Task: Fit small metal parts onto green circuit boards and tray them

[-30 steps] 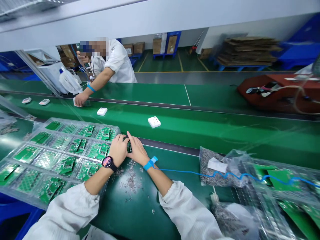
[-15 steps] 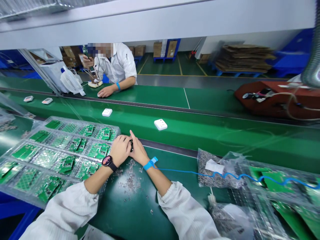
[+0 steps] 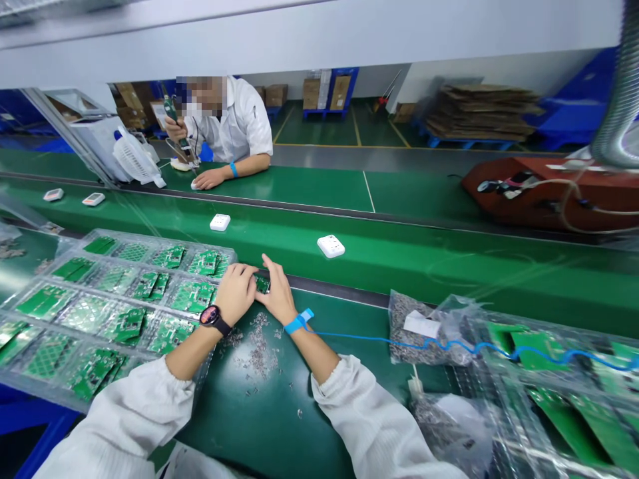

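A small green circuit board (image 3: 262, 285) shows between my two hands near the far edge of the bench. My left hand (image 3: 236, 293), with a dark watch on its wrist, grips the board's left side with bent fingers. From the right, my right hand (image 3: 277, 294) holds it between thumb and fingers, and a blue strap with a coiled cord circles that wrist. My fingers hide part of the board. Just below lie many loose small metal parts (image 3: 257, 356). Left of my hands, a clear compartment tray (image 3: 107, 305) carries more green boards.
White square devices (image 3: 331, 246) lie on the green conveyor (image 3: 279, 243) beyond my hands. Across it, a co-worker (image 3: 239, 126) holds a green power screwdriver (image 3: 171, 108). At right are a bag of small metal parts (image 3: 407, 332) and another tray of boards (image 3: 539, 349).
The white devices nearest me have moved right along the conveyor. My hands have parted slightly, showing more of the board. The co-worker's screwdriver shows lower and more tilted.
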A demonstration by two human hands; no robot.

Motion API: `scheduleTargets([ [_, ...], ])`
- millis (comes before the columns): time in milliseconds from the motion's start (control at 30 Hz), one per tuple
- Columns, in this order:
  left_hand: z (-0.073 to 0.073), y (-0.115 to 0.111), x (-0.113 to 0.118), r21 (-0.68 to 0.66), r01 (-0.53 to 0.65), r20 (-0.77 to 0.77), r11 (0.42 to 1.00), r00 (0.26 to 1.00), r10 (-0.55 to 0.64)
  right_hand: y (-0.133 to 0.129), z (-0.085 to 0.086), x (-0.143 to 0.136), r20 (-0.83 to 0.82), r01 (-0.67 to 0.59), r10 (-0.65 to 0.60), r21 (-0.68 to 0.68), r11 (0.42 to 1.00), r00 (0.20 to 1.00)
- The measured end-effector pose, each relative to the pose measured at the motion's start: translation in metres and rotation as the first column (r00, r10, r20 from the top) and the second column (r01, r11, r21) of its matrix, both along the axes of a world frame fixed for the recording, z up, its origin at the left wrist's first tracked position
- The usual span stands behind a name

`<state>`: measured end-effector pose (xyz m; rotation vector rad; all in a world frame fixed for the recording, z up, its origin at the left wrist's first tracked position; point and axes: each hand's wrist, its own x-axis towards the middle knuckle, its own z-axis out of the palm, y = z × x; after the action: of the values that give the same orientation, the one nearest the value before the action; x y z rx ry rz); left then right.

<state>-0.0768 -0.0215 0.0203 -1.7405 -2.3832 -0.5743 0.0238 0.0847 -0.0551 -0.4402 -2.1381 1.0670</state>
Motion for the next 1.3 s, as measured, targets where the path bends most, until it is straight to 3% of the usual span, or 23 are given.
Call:
scheduleTargets([
  [133,0.007,0.002,0.001,0.068,0.104,0.154,0.992,0.982,-0.114,0.0,0.013,0.009,-0.019,0.018,-0.018,-0.023,1.0,1.0],
  [233,0.008,0.004,0.003,0.134,0.146,0.404,0.98,0.895,-0.188,-0.002,0.029,0.016,0.006,-0.03,0.03,-0.006,1.0,1.0],
  [300,0.007,0.006,0.004,0.155,0.14,0.631,0.978,0.748,-0.207,-0.003,0.04,0.022,0.031,-0.043,0.041,0.052,0.998,0.999],
  [400,0.006,0.007,0.005,0.113,0.134,0.883,0.985,0.441,-0.161,-0.005,0.054,0.031,0.087,-0.092,0.078,0.164,0.982,0.993],
  [533,0.009,0.007,0.008,0.022,0.105,0.996,0.994,0.087,-0.032,-0.007,0.062,0.039,0.132,-0.138,0.11,0.231,0.963,0.985],
  [600,0.01,0.008,0.009,0.019,0.113,1.0,0.993,-0.002,-0.018,-0.007,0.063,0.041,0.143,-0.173,0.143,0.229,0.958,0.979],
  [733,0.013,0.01,0.008,0.0,0.073,0.999,0.997,-0.052,0.004,0.0,0.061,0.05,0.144,-0.225,0.195,0.23,0.947,0.97],
  [900,0.015,0.01,0.005,0.027,-0.02,0.994,0.999,-0.109,-0.029,0.005,0.035,0.095,0.096,0.104,-0.122,0.174,0.979,0.988],
  [967,0.014,0.01,0.005,0.015,-0.015,0.993,1.0,-0.118,-0.017,0.0,0.019,0.115,0.137,0.163,-0.182,0.138,0.977,0.974],
  [1067,0.013,0.009,0.01,-0.003,0.005,0.991,1.0,-0.133,0.004,-0.012,0.002,0.135,0.218,0.094,-0.105,0.06,0.994,0.97],
  [1167,0.013,0.006,0.022,0.017,0.026,0.988,1.0,-0.152,-0.013,-0.024,-0.001,0.139,0.331,-0.005,-0.026,0.094,0.996,0.943],
  [1300,0.01,0.002,0.038,-0.023,0.074,0.995,0.997,-0.098,0.03,-0.03,0.002,0.135,0.427,0.01,-0.098,0.203,0.979,0.899],
])
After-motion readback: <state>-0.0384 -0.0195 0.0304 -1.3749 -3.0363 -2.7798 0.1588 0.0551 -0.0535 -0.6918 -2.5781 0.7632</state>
